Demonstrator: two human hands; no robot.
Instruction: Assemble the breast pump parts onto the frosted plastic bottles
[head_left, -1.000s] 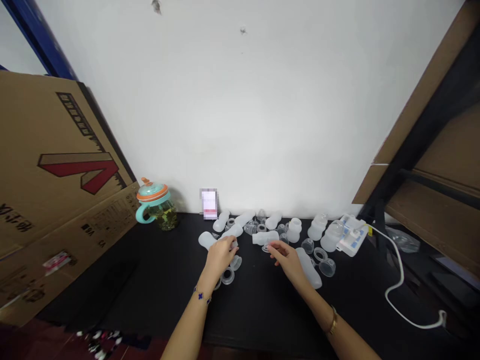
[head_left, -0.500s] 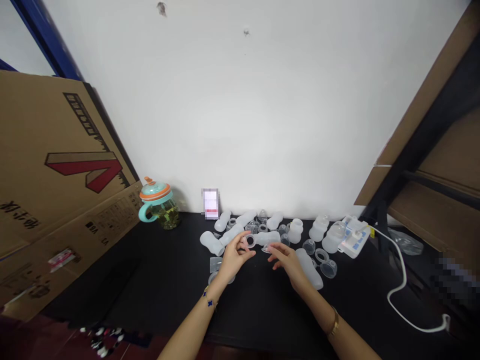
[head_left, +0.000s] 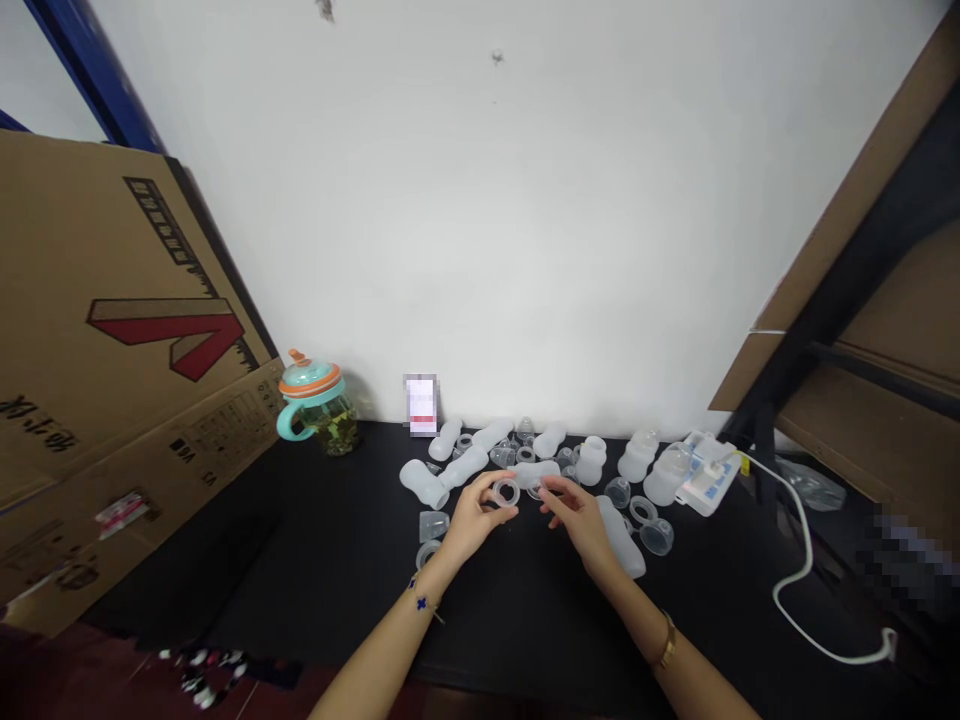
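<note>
My left hand (head_left: 478,515) pinches a translucent bottle collar ring (head_left: 515,494) between thumb and fingers, its round opening facing me. Just to the right, the fingers of my right hand (head_left: 574,522) are closed around a small clear bottle nipple (head_left: 534,491), mostly hidden by the fingertips. The two parts are close but look apart. Behind them lies a frosted baby bottle (head_left: 538,472) on its side. Another bottle (head_left: 621,540) lies beside my right wrist. Near my left wrist are a clear cap (head_left: 433,526) and another ring (head_left: 426,556).
More bottles, rings, nipples and clear domed caps (head_left: 657,537) are spread along the wall on the black table (head_left: 510,610). Two capped bottles (head_left: 667,475) stand beside a white power strip (head_left: 709,480) with a cable. A teapot (head_left: 315,405), a phone (head_left: 422,405) and a cardboard box (head_left: 150,400) are leftward.
My left hand has moved slightly right and down with the ring, which now faces me more squarely. The right hand has shifted a little right, and its fingers cover more of the nipple.
</note>
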